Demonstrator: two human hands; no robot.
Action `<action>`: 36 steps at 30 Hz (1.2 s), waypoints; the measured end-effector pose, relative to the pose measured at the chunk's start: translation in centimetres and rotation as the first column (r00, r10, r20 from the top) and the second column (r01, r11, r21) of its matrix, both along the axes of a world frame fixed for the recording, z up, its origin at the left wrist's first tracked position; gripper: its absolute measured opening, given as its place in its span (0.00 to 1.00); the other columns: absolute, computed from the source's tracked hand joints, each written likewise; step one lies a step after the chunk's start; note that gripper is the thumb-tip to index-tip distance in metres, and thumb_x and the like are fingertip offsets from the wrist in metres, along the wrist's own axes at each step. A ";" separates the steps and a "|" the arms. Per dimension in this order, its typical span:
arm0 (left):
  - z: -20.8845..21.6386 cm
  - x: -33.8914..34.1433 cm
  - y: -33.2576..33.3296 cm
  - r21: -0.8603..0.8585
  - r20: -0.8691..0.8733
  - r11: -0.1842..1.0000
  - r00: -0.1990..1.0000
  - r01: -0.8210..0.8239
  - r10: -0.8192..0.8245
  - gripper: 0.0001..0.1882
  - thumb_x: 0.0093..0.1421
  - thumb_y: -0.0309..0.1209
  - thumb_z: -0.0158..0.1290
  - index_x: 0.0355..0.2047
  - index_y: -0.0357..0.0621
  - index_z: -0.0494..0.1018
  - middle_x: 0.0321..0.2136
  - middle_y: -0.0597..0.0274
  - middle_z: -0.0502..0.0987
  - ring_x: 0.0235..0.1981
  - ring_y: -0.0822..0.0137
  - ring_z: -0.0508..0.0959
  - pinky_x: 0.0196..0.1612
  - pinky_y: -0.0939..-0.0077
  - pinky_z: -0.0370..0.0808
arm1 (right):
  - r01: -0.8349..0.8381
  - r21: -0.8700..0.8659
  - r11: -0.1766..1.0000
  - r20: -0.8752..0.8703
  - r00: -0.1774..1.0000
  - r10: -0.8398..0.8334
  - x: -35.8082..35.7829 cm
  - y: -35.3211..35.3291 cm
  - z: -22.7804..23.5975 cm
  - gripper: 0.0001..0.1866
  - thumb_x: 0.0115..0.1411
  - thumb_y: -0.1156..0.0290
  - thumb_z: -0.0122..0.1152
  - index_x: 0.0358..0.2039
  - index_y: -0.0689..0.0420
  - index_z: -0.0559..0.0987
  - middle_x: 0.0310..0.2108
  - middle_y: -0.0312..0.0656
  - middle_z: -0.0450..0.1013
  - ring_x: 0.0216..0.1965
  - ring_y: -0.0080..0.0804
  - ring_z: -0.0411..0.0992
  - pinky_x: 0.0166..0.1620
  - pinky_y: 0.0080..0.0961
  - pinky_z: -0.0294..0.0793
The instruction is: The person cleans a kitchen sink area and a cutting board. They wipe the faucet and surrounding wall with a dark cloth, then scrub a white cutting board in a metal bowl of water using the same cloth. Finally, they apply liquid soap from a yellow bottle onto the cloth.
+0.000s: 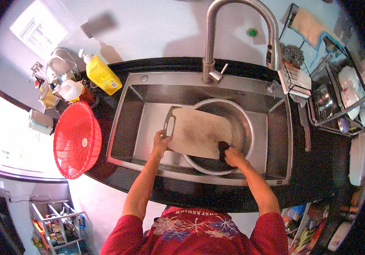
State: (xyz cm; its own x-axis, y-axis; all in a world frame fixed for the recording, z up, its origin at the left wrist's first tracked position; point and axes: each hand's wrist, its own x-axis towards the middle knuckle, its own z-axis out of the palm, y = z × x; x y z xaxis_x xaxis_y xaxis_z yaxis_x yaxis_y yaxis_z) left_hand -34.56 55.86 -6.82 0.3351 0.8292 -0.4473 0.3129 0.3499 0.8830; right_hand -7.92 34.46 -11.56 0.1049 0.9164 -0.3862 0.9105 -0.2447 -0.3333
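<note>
A pale cutting board point(199, 129) with dark stains and a grey handle end lies tilted over a round metal basin point(249, 127) inside the steel sink point(148, 123). My left hand point(161, 143) grips the board at its lower left corner, beside the handle slot. At the board's right end, my right hand point(235, 157) is closed around a dark, bunched scrubber or cloth point(223, 150), which touches the board's lower right corner. Whether the scrubber is fabric or mesh is too small to tell. The board covers much of the basin.
A tall pull-down faucet point(210, 51) rises behind the sink. Left of it stand a yellow pump bottle point(102, 75) and a red plastic basket point(77, 140). On the right are a dish rack point(335, 114) and a knife point(305, 127). Black counter point(191, 196) borders the sink's front.
</note>
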 end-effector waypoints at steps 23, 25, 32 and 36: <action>23.4 -5.1 -3.6 0.376 0.267 0.859 0.929 -0.346 0.257 0.07 0.59 0.31 0.51 0.35 0.41 0.72 0.25 0.72 0.72 0.26 0.80 0.69 0.31 0.86 0.65 | -0.031 0.061 0.998 -0.036 0.999 0.034 0.7 -0.9 -4.4 0.13 0.50 0.66 0.48 0.28 0.63 0.75 0.34 0.54 0.70 0.38 0.51 0.67 0.42 0.44 0.69; 20.9 -6.2 -3.6 0.392 0.321 0.810 0.890 -0.436 0.324 0.08 0.59 0.31 0.51 0.36 0.40 0.71 0.25 0.72 0.71 0.26 0.80 0.67 0.30 0.86 0.64 | -0.066 -0.098 0.993 -0.034 0.997 0.063 1.0 -0.1 -5.0 0.14 0.51 0.64 0.49 0.28 0.63 0.75 0.37 0.54 0.69 0.40 0.51 0.67 0.44 0.44 0.68; 12.3 -8.9 -4.5 0.272 0.377 0.674 0.721 -0.686 0.582 0.14 0.58 0.31 0.52 0.42 0.40 0.68 0.26 0.71 0.68 0.27 0.77 0.67 0.32 0.84 0.65 | 0.037 -0.169 0.985 -0.108 0.993 -0.055 0.8 0.1 -3.1 0.19 0.54 0.65 0.50 0.41 0.67 0.70 0.45 0.59 0.65 0.48 0.54 0.63 0.51 0.42 0.63; 10.3 -9.4 -6.2 0.241 0.389 0.615 0.655 -0.751 0.647 0.11 0.58 0.30 0.52 0.38 0.40 0.66 0.29 0.67 0.69 0.29 0.76 0.67 0.35 0.80 0.67 | 0.072 -0.176 0.982 -0.110 0.990 -0.092 1.0 -0.1 -3.9 0.17 0.53 0.65 0.51 0.38 0.66 0.71 0.43 0.58 0.66 0.47 0.54 0.64 0.50 0.42 0.64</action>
